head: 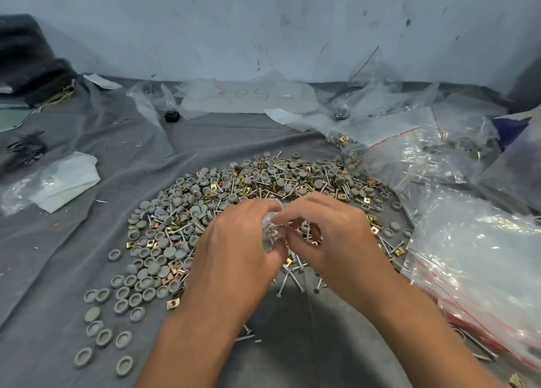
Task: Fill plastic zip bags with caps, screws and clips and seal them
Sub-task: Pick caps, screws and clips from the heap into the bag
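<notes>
Right now a small clear bag (270,226) sits pinched between both hands, just above the near middle of the pile (234,200) of caps, screws and clips. Left hand (234,241) grips its left side, right hand (325,235) closes fingertips on the top edge. Both are equally near, palms down and wrists angled inward. Its long axis is hidden. Sealing looks likely. Filled bags (483,270) lie to the right.

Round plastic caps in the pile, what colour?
Grey round plastic caps; clearest in the head view.
</notes>
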A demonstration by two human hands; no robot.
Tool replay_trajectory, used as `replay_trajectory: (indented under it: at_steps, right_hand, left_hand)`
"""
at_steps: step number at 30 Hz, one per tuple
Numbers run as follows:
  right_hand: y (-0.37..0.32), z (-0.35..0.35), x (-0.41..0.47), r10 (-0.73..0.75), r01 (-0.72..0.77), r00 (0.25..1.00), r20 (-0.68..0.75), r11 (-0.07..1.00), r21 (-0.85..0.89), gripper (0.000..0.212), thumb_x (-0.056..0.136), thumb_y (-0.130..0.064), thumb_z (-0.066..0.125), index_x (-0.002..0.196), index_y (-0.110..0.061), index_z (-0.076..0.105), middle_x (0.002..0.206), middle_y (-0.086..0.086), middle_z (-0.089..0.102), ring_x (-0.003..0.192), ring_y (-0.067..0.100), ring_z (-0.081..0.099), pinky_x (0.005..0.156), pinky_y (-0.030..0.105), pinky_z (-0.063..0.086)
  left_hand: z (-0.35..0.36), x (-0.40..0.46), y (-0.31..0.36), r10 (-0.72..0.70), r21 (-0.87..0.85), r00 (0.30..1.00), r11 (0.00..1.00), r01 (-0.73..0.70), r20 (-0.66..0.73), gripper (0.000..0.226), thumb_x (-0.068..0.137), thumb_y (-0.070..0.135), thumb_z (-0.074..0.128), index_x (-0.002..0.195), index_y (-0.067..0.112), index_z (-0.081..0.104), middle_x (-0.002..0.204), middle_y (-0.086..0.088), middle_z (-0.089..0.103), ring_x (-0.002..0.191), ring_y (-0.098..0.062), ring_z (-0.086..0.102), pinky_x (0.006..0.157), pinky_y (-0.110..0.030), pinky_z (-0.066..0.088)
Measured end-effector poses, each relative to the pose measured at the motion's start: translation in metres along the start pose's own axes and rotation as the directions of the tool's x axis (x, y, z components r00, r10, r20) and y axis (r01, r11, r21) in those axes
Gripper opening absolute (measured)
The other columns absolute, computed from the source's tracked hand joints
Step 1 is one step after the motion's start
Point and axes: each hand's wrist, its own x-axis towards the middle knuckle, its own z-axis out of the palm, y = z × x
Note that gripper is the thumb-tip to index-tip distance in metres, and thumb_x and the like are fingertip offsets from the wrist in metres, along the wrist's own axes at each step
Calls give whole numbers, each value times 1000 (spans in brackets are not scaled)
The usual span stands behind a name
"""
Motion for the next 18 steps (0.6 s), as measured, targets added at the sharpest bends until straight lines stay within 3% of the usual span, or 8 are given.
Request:
replay_trajectory:
  at_steps: [4, 7, 11, 15, 18]
  right_hand:
    - [-2, 6, -1, -18, 19, 1000, -19, 1000, 8, 23, 81, -1, 81, 99, -13, 74, 96, -8, 70, 85, -1, 63, 83, 8, 45]
    - [-2, 5, -2, -23, 23, 1000, -15, 1000, 13, 19, 84, -7, 81, 96, -17, 71, 93, -13, 66, 85, 0, 60, 80, 16, 49]
    - [-2, 4, -1, -40, 37, 999, -23, 993, -110, 10, 87, -23, 77, 95, -20, 71, 93, -14, 67, 88, 6, 60, 78, 28, 52]
    - [1, 1, 2, -12, 8, 997, -77, 998, -55, 9, 89, -30, 74, 95, -24, 72, 91, -16, 68, 85, -2, 58, 78, 13, 45]
    - [18, -13, 5, 200, -208, 968, -151, 977, -43, 10, 88, -29, 74, 95, -33, 69, 85, -24, 63, 78, -5, 59, 70, 9, 45]
  left_hand:
    - [0, 0, 1, 6, 15, 1000, 1000, -6, 13, 42, 82, 36, 75, 121, 38, 61, 103, 21, 62, 81, -3, 42, 75, -22, 40]
    - [-1, -1, 2, -1, 12, 1000, 1000, 1, 16, 43, 83, 38, 75, 124, 38, 60, 105, 20, 63, 83, -3, 44, 76, -23, 43]
    - [0, -1, 3, 6, 16, 1000, 1000, -6, -2, 45, 84, 36, 76, 126, 35, 61, 106, 19, 64, 84, -1, 44, 77, -21, 41]
    - [-1, -1, 4, 4, -11, 1000, 1000, -4, -1, 43, 84, 34, 76, 124, 37, 61, 97, 21, 61, 81, -2, 51, 77, -24, 49]
    - [-2, -2, 3, 5, -19, 1000, 1000, -6, -17, 40, 85, 35, 75, 123, 37, 62, 84, 24, 49, 77, -3, 50, 73, -24, 47]
